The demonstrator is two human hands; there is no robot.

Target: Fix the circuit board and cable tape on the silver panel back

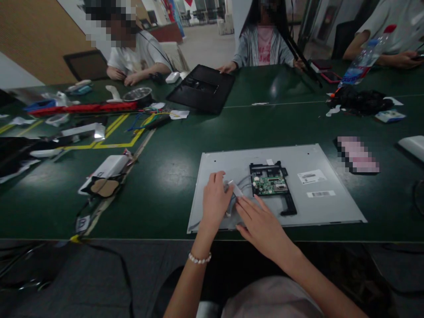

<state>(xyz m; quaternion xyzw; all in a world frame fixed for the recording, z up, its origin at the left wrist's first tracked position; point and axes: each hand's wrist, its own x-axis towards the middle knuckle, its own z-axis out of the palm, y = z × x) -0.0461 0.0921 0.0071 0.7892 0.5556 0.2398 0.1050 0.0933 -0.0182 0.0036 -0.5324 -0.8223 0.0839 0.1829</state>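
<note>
A flat grey display panel (218, 163) lies back side up on the table before me. On it sits a black plastic bracket (290, 205) holding a green circuit board (270, 185). Left of the board, a small white strip-shaped piece (236, 189) is between my hands, with thin grey cables (245, 180) beside it. My left hand (214, 201) has its fingers bent, with the thumb against the white piece. My right hand (261, 223) lies low over the panel, fingers stretched out, their tips touching the lower end of that piece. Its exact kind is unclear.
Right of the panel is a pink phone (357, 154). A white device with wires (107, 174) lies left. Farther back are a black panel (205, 90) touched by another person's hand, a plastic bottle (359, 64), a black plastic bag (361, 100) and red strips (86, 108). Several people sit opposite.
</note>
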